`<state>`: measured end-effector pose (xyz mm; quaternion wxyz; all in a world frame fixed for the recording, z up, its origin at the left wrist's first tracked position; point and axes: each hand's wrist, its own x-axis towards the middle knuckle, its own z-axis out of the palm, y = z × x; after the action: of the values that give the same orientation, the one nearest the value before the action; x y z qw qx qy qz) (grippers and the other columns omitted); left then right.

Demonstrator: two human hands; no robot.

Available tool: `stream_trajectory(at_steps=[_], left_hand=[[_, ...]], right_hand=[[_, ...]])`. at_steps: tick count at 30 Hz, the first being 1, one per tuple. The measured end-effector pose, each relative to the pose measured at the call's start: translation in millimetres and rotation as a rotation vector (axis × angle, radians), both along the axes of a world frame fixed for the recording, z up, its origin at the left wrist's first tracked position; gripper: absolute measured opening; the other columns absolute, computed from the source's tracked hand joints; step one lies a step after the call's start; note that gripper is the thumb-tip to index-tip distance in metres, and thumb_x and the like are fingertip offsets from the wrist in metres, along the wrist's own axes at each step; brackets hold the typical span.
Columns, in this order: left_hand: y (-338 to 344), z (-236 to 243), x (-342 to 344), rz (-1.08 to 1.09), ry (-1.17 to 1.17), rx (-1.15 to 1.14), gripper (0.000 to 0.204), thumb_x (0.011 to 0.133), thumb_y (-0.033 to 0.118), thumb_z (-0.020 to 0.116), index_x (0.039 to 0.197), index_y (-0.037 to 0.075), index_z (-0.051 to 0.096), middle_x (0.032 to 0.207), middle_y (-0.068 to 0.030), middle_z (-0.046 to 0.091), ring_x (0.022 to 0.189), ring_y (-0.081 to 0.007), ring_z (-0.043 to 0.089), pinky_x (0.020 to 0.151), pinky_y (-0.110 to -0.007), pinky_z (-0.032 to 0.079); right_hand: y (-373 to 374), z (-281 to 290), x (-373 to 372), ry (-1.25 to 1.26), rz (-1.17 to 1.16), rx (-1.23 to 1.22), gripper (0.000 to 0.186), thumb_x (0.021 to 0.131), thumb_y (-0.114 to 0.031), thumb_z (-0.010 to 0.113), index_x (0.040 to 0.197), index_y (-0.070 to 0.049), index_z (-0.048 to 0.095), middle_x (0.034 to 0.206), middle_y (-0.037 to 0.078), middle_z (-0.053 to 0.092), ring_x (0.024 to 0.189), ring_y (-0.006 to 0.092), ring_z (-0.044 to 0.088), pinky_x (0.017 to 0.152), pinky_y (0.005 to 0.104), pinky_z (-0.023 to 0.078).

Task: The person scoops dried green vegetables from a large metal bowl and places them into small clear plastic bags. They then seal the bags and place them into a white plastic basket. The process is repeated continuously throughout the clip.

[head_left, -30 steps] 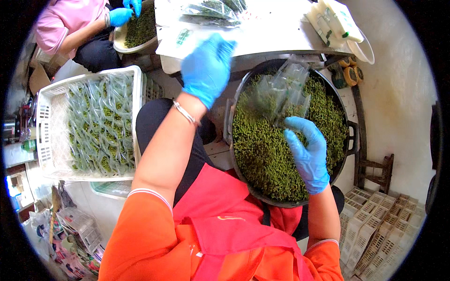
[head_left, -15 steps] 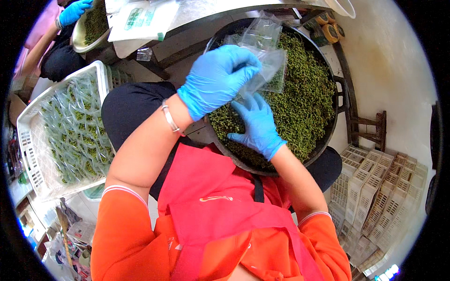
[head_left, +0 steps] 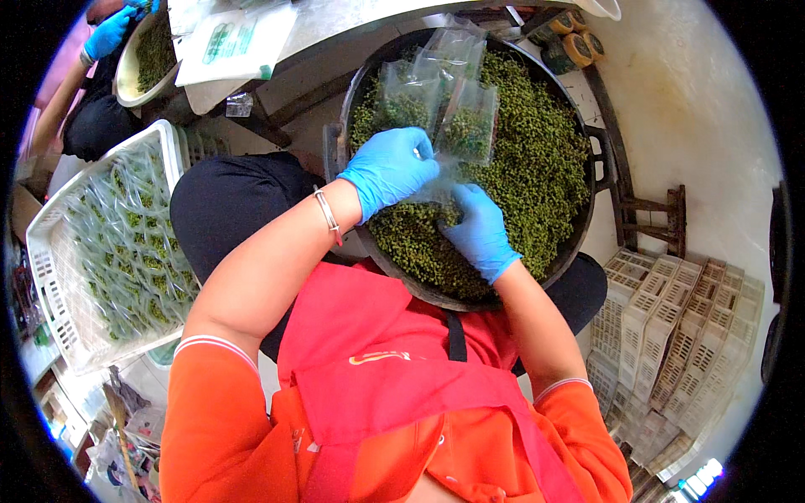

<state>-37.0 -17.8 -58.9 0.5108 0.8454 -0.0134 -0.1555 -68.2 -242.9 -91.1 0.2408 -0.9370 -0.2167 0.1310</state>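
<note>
Both my hands wear blue gloves and work over a wide black pan (head_left: pixel 597 159) of small green berries (head_left: pixel 541 159) that look like peppercorns. My left hand (head_left: pixel 392 168) is closed on a clear plastic bag (head_left: pixel 438 189), blurred and partly hidden by the fingers. At its other side, my right hand (head_left: pixel 482 236) has its fingers curled against the bag's edge, with the thumb low over the berries. Just beyond my hands, several clear bags (head_left: pixel 470 126) lie on the heap; green berries show in or through them.
To the left, a white plastic crate (head_left: pixel 63 293) holds rows of filled bags. A table (head_left: pixel 314 25) carries a white printed bag (head_left: pixel 233 44). At far left, another person's gloved hand (head_left: pixel 107 35) is beside a bowl (head_left: pixel 127 80). Stacked crates (head_left: pixel 662 327) and a wooden stool (head_left: pixel 658 220) stand right.
My left hand has come down and nearer with the bag. The spread fingers of my right hand have curled in and shifted slightly right. The view has moved a little.
</note>
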Motion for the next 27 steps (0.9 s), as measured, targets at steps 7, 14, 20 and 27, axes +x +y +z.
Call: stream_trajectory(at_steps=[7, 14, 20, 27], left_hand=[[-6.2, -16.9, -3.9, -0.076, -0.02, -0.113, 0.018, 0.088, 0.016, 0.066, 0.097, 0.0, 0.065, 0.077, -0.0045, 0.064, 0.07, -0.0138, 0.058, 0.067, -0.032, 0.05], [-16.2, -21.3, -9.8, 0.056, 0.055, -0.321, 0.014, 0.092, 0.014, 0.067, 0.097, 0.001, 0.064, 0.082, -0.0033, 0.064, 0.073, -0.01, 0.057, 0.069, -0.028, 0.05], [-24.4, -5.4, -18.8, 0.135, 0.105, -0.528, 0.011, 0.092, 0.01, 0.069, 0.1, 0.004, 0.063, 0.085, -0.0012, 0.064, 0.078, -0.0069, 0.059, 0.071, -0.024, 0.05], [-18.0, 6.5, -15.8, 0.173, 0.053, -0.525, 0.018, 0.09, 0.011, 0.073, 0.103, 0.004, 0.063, 0.086, 0.0006, 0.064, 0.077, -0.0059, 0.058, 0.069, -0.022, 0.048]], right_hand=[[-19.6, 64.0, 13.9, 0.658, -0.408, 0.791, 0.038, 0.08, 0.0, 0.077, 0.117, 0.0, 0.068, 0.11, 0.004, 0.072, 0.099, 0.01, 0.066, 0.09, 0.0278, 0.054], [-1.8, 82.4, 28.8, 0.24, -0.109, 0.471, 0.047, 0.079, -0.016, 0.083, 0.119, -0.001, 0.064, 0.11, 0.012, 0.07, 0.103, 0.0216, 0.066, 0.092, 0.0326, 0.052], [6.4, 72.7, 24.6, -0.071, 0.001, 0.105, 0.052, 0.076, -0.013, 0.081, 0.123, -0.01, 0.059, 0.11, 0.019, 0.065, 0.094, 0.0362, 0.066, 0.083, 0.0383, 0.055], [4.9, 105.4, 33.7, 0.335, -0.413, 0.43, 0.06, 0.079, -0.02, 0.083, 0.129, -0.002, 0.055, 0.114, 0.014, 0.066, 0.094, 0.0155, 0.063, 0.08, 0.0304, 0.054]])
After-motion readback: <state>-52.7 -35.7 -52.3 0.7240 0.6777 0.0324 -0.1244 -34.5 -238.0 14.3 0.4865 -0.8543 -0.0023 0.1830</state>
